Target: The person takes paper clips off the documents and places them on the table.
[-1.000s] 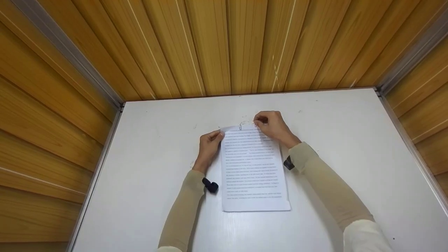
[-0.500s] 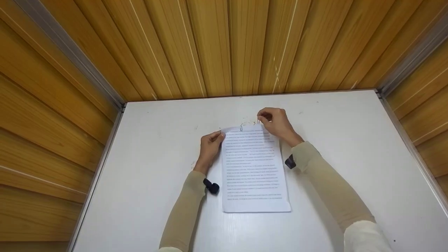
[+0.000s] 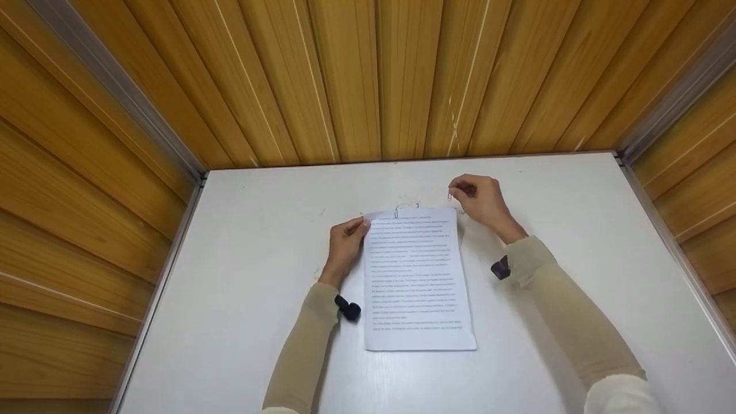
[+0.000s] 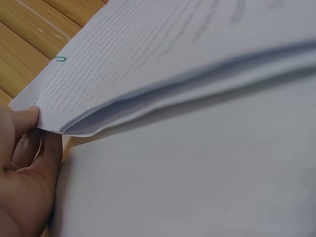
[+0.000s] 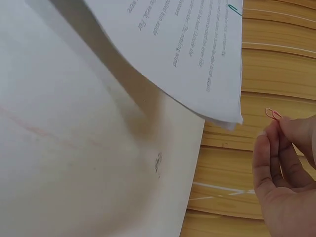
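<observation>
A: Green paper clip (image 3: 395, 213) already sits on the paper stack's (image 3: 417, 282) top edge; left hand (image 3: 345, 244) pinches its far-left corner.
B: Right hand (image 3: 483, 201) pinches an orange clip (image 5: 272, 114) beside the stack, unattached.

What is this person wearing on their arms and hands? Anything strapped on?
Both arms are covered by long, snug beige sleeves reaching the wrists. A small black device sits at each wrist: one by the left wrist, one by the right. The left hand and right hand are bare, with no gloves or rings visible.
</observation>
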A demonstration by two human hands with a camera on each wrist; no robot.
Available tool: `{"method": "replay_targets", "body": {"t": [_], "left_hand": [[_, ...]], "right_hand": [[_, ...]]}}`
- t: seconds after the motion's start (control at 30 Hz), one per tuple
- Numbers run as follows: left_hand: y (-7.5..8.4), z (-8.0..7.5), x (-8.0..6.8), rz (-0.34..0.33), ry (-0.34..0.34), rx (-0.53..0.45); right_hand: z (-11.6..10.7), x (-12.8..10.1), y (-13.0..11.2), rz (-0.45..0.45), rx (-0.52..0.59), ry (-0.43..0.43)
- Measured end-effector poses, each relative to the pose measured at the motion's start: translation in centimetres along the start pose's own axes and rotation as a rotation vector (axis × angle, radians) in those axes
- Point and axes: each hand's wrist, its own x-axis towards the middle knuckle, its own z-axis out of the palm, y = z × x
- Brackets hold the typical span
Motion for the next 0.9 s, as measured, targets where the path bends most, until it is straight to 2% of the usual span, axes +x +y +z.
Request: {"method": "replay_targets", "body": {"t": [0.23,0.5,0.9], "left_hand": [[-0.2,-0.1,0.0,0.018,-0.008,0.027],[-0.2,-0.1,-0.1,0.045,-0.015,0.028],[-0.2,0.0,-0.3,0.020,0.014,0.012]], "right_hand": [[-1.7,-1.0,1.3,0.022,-0.004,0.024],[-3.3,-2.4,3.0,0.096,0.002,0.010],[-3.6,-4.3,5.7,0.147,-0.026,-0.013]]}}
